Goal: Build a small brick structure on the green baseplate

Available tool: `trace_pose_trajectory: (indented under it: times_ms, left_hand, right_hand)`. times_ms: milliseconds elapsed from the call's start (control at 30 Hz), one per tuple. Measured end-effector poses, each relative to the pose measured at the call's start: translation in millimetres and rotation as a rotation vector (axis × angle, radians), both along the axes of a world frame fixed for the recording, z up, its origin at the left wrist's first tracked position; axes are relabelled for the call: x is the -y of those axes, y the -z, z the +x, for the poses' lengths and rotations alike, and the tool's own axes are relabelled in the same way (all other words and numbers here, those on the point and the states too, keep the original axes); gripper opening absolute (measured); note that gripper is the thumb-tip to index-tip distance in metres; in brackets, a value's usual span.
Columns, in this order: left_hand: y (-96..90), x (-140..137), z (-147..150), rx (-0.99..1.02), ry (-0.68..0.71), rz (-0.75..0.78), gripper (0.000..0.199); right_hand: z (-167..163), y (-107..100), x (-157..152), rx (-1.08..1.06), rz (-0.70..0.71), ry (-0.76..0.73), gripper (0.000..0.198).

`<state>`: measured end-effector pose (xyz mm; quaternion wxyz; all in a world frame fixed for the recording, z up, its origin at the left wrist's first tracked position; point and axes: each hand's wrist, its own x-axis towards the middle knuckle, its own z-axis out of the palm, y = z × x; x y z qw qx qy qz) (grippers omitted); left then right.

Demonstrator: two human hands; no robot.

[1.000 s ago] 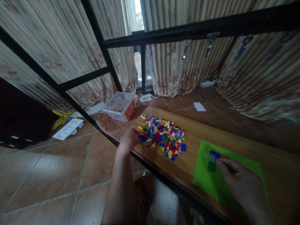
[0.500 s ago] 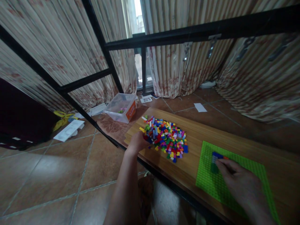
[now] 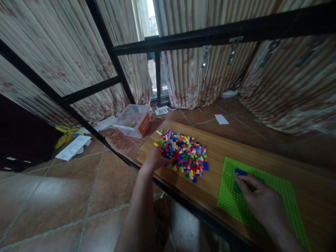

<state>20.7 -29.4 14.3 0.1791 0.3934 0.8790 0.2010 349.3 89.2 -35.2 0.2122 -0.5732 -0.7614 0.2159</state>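
Head camera: a big heap of toy bricks [image 3: 190, 152] lies on the wooden tabletop [image 3: 214, 154], in the middle of the frame. The left hand [image 3: 154, 159] is at the left edge of the heap. Its fingertips are hard to see, so nobody can tell if that grip has a brick in it. The right hand [image 3: 262, 199] is at the lower right, over a bright green plate [image 3: 228, 203]. Its grip is narrow, and the thumb and finger look pinched on a small group of bricks [image 3: 240, 172] near the plate's top left part.

Each brick should be very light and stiff, like hard plastic, and not easy to break. The smooth sides may be a bit slippery. A good hold is likely a gentle pinch on two flat sides with thumb and first finger. Bricks that are joined might pop apart if tugged at one end, so holding near the join seems safer.

The heap is red, yellow, blue, green, pink, orange and white. Some bricks are long and thin, and others are short. The small group shows blue, dark green and a bit of orange; the hand hides the rest.
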Motion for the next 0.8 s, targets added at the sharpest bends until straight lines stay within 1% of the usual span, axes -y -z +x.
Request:
trace_pose_trajectory:
  times_ms: [100,167,267,333,400,533,633,700,733,767,800]
  left_hand:
    - [0.5,1,-11,0.012,-0.063,0.047,0.042]
    - [0.5,-1,-17,-0.017,-0.124,0.067,0.032]
    - [1.8,-8,-21,-0.093,-0.191,0.134,0.033]
    - [3.6,-16,-20,-0.136,-0.200,0.191,0.037]
    - [5.4,-24,-18,-0.155,-0.188,0.216,0.039]
    - [8.7,-34,-19,-0.147,-0.178,0.207,0.030]
    - [9.3,-33,-25,-0.135,-0.189,0.226,0.023]
    - [6.6,-29,-26,-0.073,-0.195,0.282,0.021]
    - [4.0,-27,-25,0.015,-0.183,0.347,0.020]
    - [0.6,-24,-21,0.153,-0.159,0.436,0.019]
    - [-3.2,-22,-16,0.338,-0.117,0.551,0.019]
  right_hand:
    - [-2,-3,2,0.012,-0.028,0.006,0.041]
    - [-3,-5,2,0.006,-0.037,0.010,0.041]
    - [-3,-6,2,0.005,-0.055,0.012,0.042]
    - [-4,-6,1,0.002,-0.058,0.008,0.041]
    - [-5,-6,0,-0.008,-0.066,0.004,0.041]
    - [-6,-6,-1,-0.038,-0.084,0.001,0.040]
    - [-6,-7,-1,-0.053,-0.078,-0.007,0.041]
    - [-5,-9,-1,-0.078,-0.065,-0.001,0.041]
    - [-5,-10,-1,-0.105,-0.051,0.010,0.040]
    - [-6,-12,0,-0.142,-0.034,0.029,0.039]
    - [-7,-14,2,-0.187,-0.016,0.048,0.038]
